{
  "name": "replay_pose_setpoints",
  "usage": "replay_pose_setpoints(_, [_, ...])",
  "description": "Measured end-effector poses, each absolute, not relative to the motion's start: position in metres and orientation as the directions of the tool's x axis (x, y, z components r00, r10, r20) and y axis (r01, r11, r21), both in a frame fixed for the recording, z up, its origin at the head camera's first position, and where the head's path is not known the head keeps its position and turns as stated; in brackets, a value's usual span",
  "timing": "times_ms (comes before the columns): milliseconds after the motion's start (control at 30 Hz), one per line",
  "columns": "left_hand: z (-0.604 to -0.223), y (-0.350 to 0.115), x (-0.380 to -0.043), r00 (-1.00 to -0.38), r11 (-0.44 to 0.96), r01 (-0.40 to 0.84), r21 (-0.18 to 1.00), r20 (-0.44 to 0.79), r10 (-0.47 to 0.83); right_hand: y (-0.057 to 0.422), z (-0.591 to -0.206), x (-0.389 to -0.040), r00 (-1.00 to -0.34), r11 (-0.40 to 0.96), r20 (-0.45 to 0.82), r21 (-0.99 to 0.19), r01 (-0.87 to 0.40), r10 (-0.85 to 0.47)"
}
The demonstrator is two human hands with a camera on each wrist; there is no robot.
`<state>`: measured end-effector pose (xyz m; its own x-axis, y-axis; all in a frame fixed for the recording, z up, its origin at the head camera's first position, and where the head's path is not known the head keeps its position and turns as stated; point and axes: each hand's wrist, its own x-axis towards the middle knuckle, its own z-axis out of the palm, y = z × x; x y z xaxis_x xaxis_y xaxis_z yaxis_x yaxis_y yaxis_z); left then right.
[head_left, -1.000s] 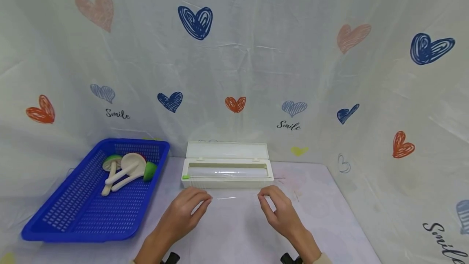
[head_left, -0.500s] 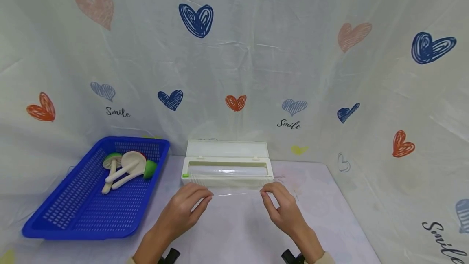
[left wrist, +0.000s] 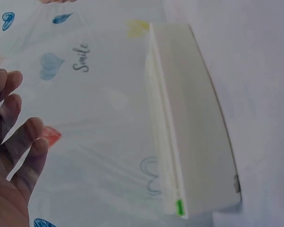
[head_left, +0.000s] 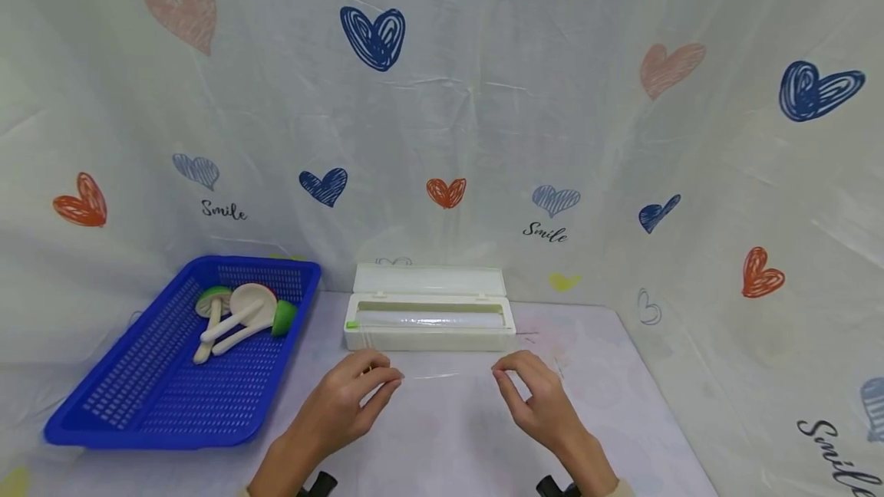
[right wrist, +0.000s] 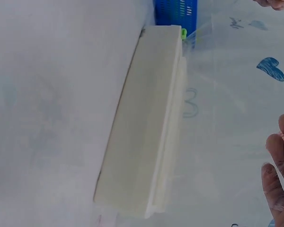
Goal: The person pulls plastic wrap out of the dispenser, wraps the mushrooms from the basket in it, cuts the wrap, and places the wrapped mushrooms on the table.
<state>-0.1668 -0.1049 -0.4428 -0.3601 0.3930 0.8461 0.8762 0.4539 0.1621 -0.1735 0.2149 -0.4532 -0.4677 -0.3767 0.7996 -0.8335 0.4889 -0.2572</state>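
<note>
The left hand (head_left: 340, 401) and right hand (head_left: 542, 405), lightly closed, pinch clear plastic film (head_left: 437, 376) reaching the open white rectangular box (head_left: 431, 340) near the back edge of the pale table (head_left: 621, 420); uneven pulling could wrinkle it

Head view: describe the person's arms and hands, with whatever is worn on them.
The left hand and right hand are bare, without gloves. A pale beige sleeve shows on the right arm; only a sliver shows on the left. By each wrist is a black, rounded device, probably its camera.
</note>
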Motion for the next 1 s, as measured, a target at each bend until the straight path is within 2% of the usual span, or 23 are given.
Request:
replay_pose_setpoints(167, [-0.458, -0.108, -0.163, -0.371, 0.452, 0.877, 0.162, 0.826, 0.425, 0.218, -0.469, -0.169, -0.504, 0.474, 0.756, -0.292, -0.831, -0.417])
replay_pose_setpoints(300, [-0.473, -0.111, -0.159, -0.421, 0.44, 0.872, 0.213, 0.784, 0.456, 0.22, -0.487, -0.163, -0.558, 0.449, 0.695, -0.363, -0.816, -0.453])
replay_pose_setpoints(433, [-0.489, -0.116, -0.155, -0.501, 0.397, 0.859, 0.324, 0.691, 0.521, 0.221, -0.504, -0.159, -0.64, 0.435, 0.579, -0.469, -0.768, -0.506])
replay_pose_setpoints(567, [-0.503, -0.12, -0.154, -0.592, 0.413, 0.806, 0.425, 0.541, 0.597, 0.221, -0.52, -0.158, -0.724, 0.477, 0.434, -0.552, -0.684, -0.537])
replay_pose_setpoints(700, [-0.519, -0.122, -0.156, -0.627, 0.463, 0.777, 0.427, 0.455, 0.632, 0.223, -0.534, -0.16, -0.788, 0.523, 0.322, -0.607, -0.598, -0.525])
replay_pose_setpoints(800, [-0.53, -0.122, -0.159, -0.62, 0.506, 0.785, 0.357, 0.448, 0.644, 0.223, -0.542, -0.161, -0.834, 0.54, 0.255, -0.663, -0.519, -0.489])
replay_pose_setpoints(867, [-0.534, -0.122, -0.159, -0.643, 0.54, 0.766, 0.348, 0.407, 0.649, 0.224, -0.546, -0.162, -0.862, 0.549, 0.206, -0.697, -0.461, -0.463])
replay_pose_setpoints(933, [-0.538, -0.123, -0.159, -0.672, 0.558, 0.739, 0.377, 0.35, 0.653, 0.225, -0.55, -0.163, -0.885, 0.562, 0.153, -0.722, -0.404, -0.44])
replay_pose_setpoints(1000, [-0.539, -0.123, -0.157, -0.717, 0.572, 0.682, 0.455, 0.263, 0.645, 0.226, -0.554, -0.163, -0.897, 0.571, 0.123, -0.732, -0.37, -0.424])
